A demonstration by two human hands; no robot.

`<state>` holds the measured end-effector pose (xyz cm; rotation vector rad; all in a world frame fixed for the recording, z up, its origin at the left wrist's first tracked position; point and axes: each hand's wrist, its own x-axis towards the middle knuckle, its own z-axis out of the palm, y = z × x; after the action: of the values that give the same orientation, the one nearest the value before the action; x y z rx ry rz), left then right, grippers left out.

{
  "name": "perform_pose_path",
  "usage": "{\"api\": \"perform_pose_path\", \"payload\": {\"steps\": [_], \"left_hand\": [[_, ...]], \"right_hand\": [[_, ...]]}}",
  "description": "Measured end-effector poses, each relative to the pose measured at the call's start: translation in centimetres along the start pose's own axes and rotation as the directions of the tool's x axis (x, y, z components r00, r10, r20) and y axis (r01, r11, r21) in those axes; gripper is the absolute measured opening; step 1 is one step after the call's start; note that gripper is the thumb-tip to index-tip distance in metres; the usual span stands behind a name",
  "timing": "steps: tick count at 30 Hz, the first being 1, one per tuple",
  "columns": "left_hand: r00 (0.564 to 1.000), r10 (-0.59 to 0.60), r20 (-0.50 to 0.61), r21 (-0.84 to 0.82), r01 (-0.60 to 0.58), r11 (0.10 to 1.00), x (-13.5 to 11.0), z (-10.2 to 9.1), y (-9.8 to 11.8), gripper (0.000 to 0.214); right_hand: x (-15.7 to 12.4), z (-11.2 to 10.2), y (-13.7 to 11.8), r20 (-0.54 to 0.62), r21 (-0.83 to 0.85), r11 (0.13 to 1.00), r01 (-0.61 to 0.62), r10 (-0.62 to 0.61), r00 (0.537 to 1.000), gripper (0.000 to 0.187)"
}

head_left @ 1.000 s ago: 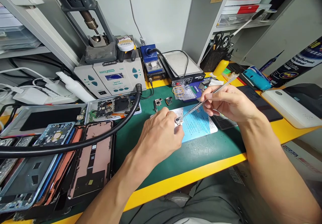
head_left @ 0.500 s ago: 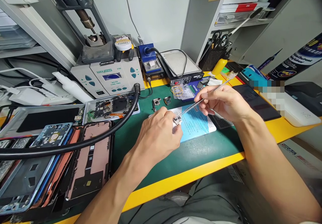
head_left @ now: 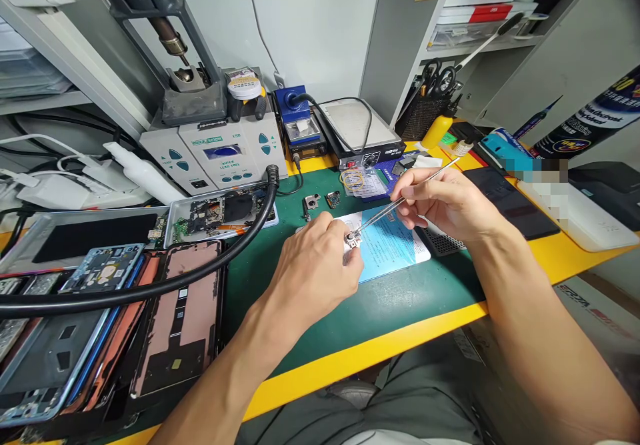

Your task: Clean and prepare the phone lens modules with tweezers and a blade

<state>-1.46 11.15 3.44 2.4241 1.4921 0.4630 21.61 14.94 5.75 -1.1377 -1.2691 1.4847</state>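
Observation:
My left hand [head_left: 314,268] is closed in a pinch on a small metal camera module [head_left: 352,239], held just above a light blue sheet [head_left: 390,248] on the green mat [head_left: 400,305]. My right hand [head_left: 447,203] grips thin metal tweezers [head_left: 400,202], slanted down to the left, with the tip touching the module. Two more small modules [head_left: 320,201] lie on the mat just beyond my left hand.
A hot-air rework station [head_left: 210,145] stands at the back left, its thick black hose [head_left: 165,278] arcing over a tray with a circuit board [head_left: 215,215]. Stacked phone frames [head_left: 115,325] fill the left. A heating plate [head_left: 357,128], a tool holder [head_left: 430,108] and a black phone [head_left: 505,201] sit to the right.
The view shifted slightly. My right hand and the tweezers edged left and down toward the module. My left hand keeps the same pinch.

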Motion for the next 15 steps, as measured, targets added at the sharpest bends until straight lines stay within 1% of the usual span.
{"api": "perform_pose_path", "payload": {"steps": [15], "left_hand": [[1.000,0.007,-0.001,0.014,-0.007,1.000,-0.05,-0.07,-0.01,0.017]], "right_hand": [[0.25,0.00,0.34,-0.028,-0.028,0.999,0.034,-0.035,0.999,0.006]]}}
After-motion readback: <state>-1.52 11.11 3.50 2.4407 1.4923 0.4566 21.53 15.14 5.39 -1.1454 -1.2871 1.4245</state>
